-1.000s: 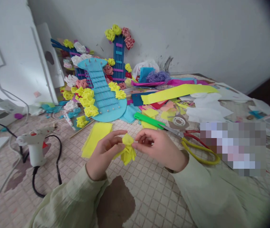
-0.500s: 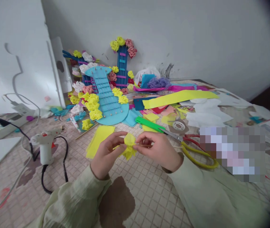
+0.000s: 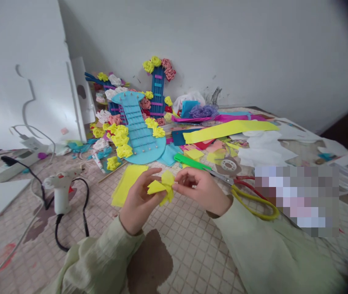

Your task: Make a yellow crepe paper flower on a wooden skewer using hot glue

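In the head view, the only one we have, we take the yellow paper piece as the centre of our dial. That yellow paper piece is held just above the desk, between the two hands. The left hand, at eight o'clock, has its thumb pressed on the lower left of the piece; the right hand, at three, pinches the right edge between thumb and fingertips. Both are closed on it, a little apart from each other.

We judge the step in hand to be gathering and shaping the paper into petals. The next move seems to call for a light, steady pinch at the gathered middle, so the folds neither slip nor tear.

The piece looks thin and crisp: a rounded lobe on top, a pointed fold towards nine o'clock, ragged tips below. Just beyond the left hand, at nine, lie flat yellow sheets with straight edges; farther out stands a smooth white glue gun. At eleven, a light blue guitar-shaped board carries taut strings and crumpled yellow rosettes. At one sits tangled purple yarn; at two, a long yellow strip.
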`<control>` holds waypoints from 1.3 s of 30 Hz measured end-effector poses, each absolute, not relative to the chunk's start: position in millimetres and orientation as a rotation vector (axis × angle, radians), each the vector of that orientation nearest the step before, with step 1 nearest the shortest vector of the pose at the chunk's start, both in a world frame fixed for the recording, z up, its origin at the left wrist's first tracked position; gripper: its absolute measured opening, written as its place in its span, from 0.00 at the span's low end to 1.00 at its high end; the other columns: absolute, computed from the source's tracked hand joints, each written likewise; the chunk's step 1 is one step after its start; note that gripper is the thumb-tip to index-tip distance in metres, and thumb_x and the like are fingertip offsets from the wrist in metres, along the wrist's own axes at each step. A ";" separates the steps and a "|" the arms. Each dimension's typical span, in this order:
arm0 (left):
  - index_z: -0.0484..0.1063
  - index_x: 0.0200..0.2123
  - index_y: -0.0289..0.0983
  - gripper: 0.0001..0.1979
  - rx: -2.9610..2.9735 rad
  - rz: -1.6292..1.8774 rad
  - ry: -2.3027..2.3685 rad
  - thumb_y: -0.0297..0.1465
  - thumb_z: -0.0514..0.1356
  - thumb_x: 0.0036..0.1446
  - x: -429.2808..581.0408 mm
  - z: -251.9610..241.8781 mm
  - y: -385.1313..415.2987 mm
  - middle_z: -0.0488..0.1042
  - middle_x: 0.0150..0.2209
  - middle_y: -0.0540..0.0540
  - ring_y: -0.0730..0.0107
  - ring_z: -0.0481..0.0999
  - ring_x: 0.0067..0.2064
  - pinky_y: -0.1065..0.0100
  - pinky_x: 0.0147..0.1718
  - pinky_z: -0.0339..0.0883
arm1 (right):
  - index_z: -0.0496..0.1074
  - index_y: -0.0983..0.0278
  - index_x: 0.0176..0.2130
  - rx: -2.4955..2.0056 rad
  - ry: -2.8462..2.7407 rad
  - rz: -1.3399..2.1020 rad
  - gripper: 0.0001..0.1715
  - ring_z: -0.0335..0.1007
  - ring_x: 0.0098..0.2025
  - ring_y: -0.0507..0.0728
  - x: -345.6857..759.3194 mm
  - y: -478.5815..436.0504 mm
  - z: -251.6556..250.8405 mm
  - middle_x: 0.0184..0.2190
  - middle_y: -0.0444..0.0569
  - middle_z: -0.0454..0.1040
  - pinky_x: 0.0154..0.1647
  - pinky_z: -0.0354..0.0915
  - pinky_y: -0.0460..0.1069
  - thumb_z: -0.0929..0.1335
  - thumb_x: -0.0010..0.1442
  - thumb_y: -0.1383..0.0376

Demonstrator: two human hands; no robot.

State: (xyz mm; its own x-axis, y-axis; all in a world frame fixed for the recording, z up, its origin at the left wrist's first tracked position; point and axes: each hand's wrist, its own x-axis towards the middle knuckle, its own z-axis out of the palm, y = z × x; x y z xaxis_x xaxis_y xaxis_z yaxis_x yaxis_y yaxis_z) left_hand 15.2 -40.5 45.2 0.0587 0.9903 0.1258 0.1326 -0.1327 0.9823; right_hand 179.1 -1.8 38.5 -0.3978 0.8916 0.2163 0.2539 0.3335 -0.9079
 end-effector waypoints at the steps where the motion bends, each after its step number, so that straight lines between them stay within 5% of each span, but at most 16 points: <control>1: 0.61 0.44 0.40 0.19 1.433 1.206 1.200 0.28 0.58 0.46 15.2 45.2 -40.2 0.64 0.34 0.49 0.71 0.68 0.36 0.74 0.27 0.69 | 0.65 0.65 0.30 -1.012 -1.844 1.081 0.09 0.59 0.22 0.47 178.7 -2.0 38.1 0.21 0.41 0.64 0.23 0.60 0.44 0.67 0.49 0.62; 9: 0.63 0.44 0.40 0.16 1.443 1.180 1.345 0.34 0.56 0.50 15.2 43.2 -42.8 0.62 0.33 0.49 0.71 0.67 0.37 0.77 0.24 0.65 | 0.66 0.65 0.31 -0.989 -1.886 1.019 0.09 0.60 0.23 0.48 174.6 -6.4 34.8 0.22 0.42 0.65 0.24 0.59 0.44 0.67 0.50 0.61; 17: 0.63 0.45 0.39 0.17 1.448 1.209 1.260 0.26 0.54 0.49 7.1 40.2 -41.5 0.67 0.33 0.49 0.71 0.68 0.37 0.71 0.32 0.64 | 0.66 0.65 0.31 -0.979 -1.838 1.120 0.09 0.60 0.24 0.48 173.4 -7.2 36.7 0.24 0.43 0.66 0.24 0.59 0.44 0.66 0.51 0.62; 25: 0.66 0.42 0.39 0.15 1.426 1.153 1.256 0.27 0.55 0.48 2.8 42.0 -40.6 0.69 0.32 0.50 0.73 0.68 0.32 0.73 0.28 0.63 | 0.66 0.65 0.29 -0.968 -1.830 1.155 0.10 0.58 0.22 0.47 171.9 -7.9 32.5 0.21 0.42 0.64 0.22 0.58 0.43 0.68 0.48 0.60; 39: 0.67 0.39 0.35 0.13 1.499 1.162 1.425 0.29 0.55 0.47 7.7 38.6 -35.2 0.70 0.30 0.49 0.72 0.69 0.31 0.72 0.29 0.65 | 0.68 0.64 0.33 -0.833 -2.033 0.572 0.05 0.60 0.24 0.48 169.0 -9.3 22.7 0.26 0.44 0.68 0.24 0.59 0.43 0.66 0.52 0.66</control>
State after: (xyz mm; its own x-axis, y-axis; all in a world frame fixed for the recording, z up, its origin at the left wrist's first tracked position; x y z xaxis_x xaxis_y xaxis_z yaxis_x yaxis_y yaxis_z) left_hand 7.7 -35.2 38.6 -0.0323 0.9929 0.1142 0.3120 -0.0985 0.9450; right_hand 169.0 -9.3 22.7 -0.4227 0.7328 0.5332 0.3469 0.6744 -0.6518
